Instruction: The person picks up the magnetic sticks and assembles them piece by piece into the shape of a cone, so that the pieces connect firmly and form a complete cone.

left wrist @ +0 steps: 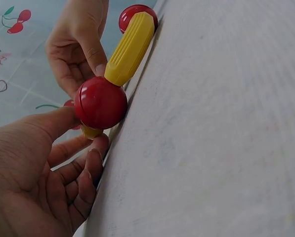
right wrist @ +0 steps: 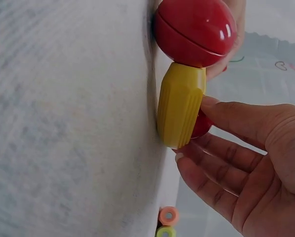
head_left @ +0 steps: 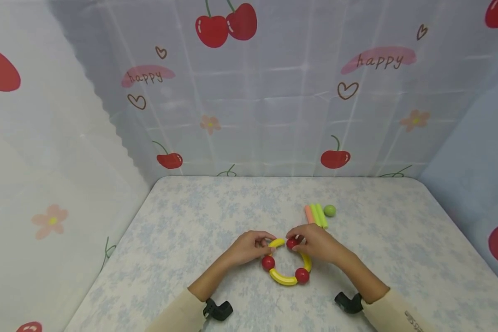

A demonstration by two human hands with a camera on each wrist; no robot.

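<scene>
A ring of curved yellow rods and red balls lies on the table. My left hand (head_left: 251, 246) holds the upper-left yellow rod (head_left: 277, 243) between thumb and fingers, just above the left red ball (head_left: 268, 263). Across a small gap from that rod's free end, my right hand (head_left: 317, 242) pinches the top red ball (head_left: 292, 244). The right yellow rod (head_left: 307, 263) runs from there to the lower red ball (head_left: 302, 275), and the bottom yellow rod (head_left: 283, 278) links that ball to the left one. In the left wrist view, the left red ball (left wrist: 101, 102) partly hides the held rod.
Behind the right hand, an orange straight rod (head_left: 309, 214) lies beside two light green rods (head_left: 318, 216). A green ball (head_left: 329, 210) sits right of them. Patterned curtains (head_left: 274, 110) rise behind the table (head_left: 182, 216) and along its sides.
</scene>
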